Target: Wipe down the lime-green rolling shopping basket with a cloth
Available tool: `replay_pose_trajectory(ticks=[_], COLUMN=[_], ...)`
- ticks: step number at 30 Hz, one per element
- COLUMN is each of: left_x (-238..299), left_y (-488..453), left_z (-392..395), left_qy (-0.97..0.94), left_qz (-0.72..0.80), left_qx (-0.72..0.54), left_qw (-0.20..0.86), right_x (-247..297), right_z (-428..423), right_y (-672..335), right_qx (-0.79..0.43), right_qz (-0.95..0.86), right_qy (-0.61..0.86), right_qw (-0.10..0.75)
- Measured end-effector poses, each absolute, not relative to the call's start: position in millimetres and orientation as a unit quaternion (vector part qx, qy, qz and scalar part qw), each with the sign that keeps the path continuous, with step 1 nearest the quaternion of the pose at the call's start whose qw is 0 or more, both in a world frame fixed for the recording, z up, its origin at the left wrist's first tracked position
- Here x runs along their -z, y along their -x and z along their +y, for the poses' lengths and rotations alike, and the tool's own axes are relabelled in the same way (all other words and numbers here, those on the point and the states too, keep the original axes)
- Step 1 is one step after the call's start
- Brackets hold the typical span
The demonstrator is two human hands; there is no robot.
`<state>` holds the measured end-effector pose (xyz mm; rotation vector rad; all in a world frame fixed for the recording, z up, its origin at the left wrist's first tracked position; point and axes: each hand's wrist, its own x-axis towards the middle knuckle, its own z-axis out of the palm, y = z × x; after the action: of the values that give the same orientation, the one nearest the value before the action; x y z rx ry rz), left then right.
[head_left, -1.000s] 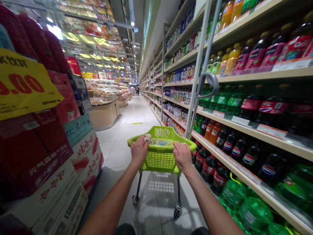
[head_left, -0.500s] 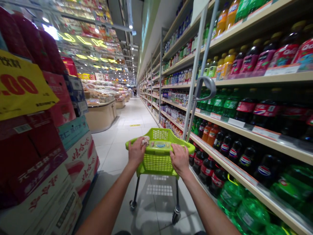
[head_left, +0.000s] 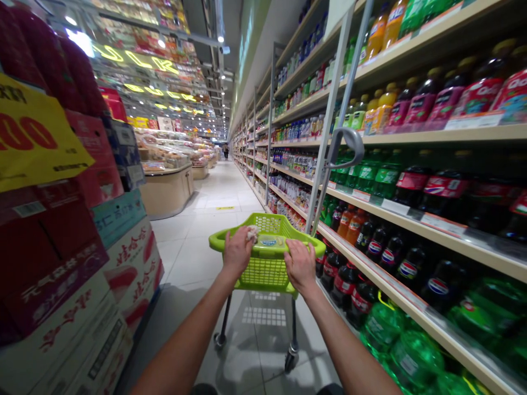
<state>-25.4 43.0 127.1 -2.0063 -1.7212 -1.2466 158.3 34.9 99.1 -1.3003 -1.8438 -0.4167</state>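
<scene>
A lime-green shopping cart (head_left: 263, 274) with a mesh basket and grey legs on casters stands straight in front of me. My left hand (head_left: 237, 250) is closed at the left part of its handle, with a crumpled whitish wipe (head_left: 253, 234) showing between the thumb side and the handle's middle. Whether it is tissue or cloth I cannot tell. My right hand (head_left: 301, 264) grips the handle's right part, fingers curled over the top. Between the hands, a label (head_left: 269, 241) sits on the handle panel. The basket's inside is mostly hidden.
To the right, tall shelves (head_left: 395, 206) hold soda bottles, with a grey hook-like handle (head_left: 346, 148) sticking out. Stacked drink cartons (head_left: 127, 263) and a yellow price sign (head_left: 41, 131) flank the left. Food counters (head_left: 167, 192) line the tiled aisle (head_left: 214, 186); a person (head_left: 225, 151) is far off.
My left hand has slid a little rightward along the handle with the wipe. My right hand keeps its grip. The whole view has shifted slightly, with the cart now a bit further left.
</scene>
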Motion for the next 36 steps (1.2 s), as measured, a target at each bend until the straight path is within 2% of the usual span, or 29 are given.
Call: replay_pose_trajectory(ticks=[3, 6, 12, 18, 27, 33, 36], left_x=[-131.0, -131.7, -125.9, -121.8, -130.5, -124.1, -126.1], left_y=[44.8, 46.0, 10.9, -37.1, 20.4, -39.4, -38.2], left_z=[47.6, 47.4, 34.0, 27.9, 34.9, 26.5, 27.6], left_qy=[0.615, 0.615, 0.661, 0.754, 0.640, 0.762, 0.777], left_qz=[-0.650, -0.646, -0.572, -0.490, -0.601, -0.491, -0.482], left_qx=[0.430, 0.435, 0.476, 0.431, 0.471, 0.414, 0.397], left_qw=[0.121, 0.123, 0.102, 0.079, 0.085, 0.081, 0.081], right_x=[-97.7, -95.9, -97.9, -99.8, -98.1, -96.0, -95.9], right_z=[33.9, 32.5, 30.9, 30.1, 25.6, 26.6, 27.8], right_y=[-157.8, -156.3, -155.1, -154.1, -165.6, -158.7, -163.4], right_qx=[0.161, 0.163, 0.152, 0.131, 0.091, 0.100, 0.100], right_qz=[-0.732, -0.734, -0.722, -0.719, -0.718, -0.708, -0.709], right_qy=[0.513, 0.508, 0.520, 0.520, 0.475, 0.478, 0.482], right_qw=[0.418, 0.422, 0.430, 0.442, 0.501, 0.511, 0.505])
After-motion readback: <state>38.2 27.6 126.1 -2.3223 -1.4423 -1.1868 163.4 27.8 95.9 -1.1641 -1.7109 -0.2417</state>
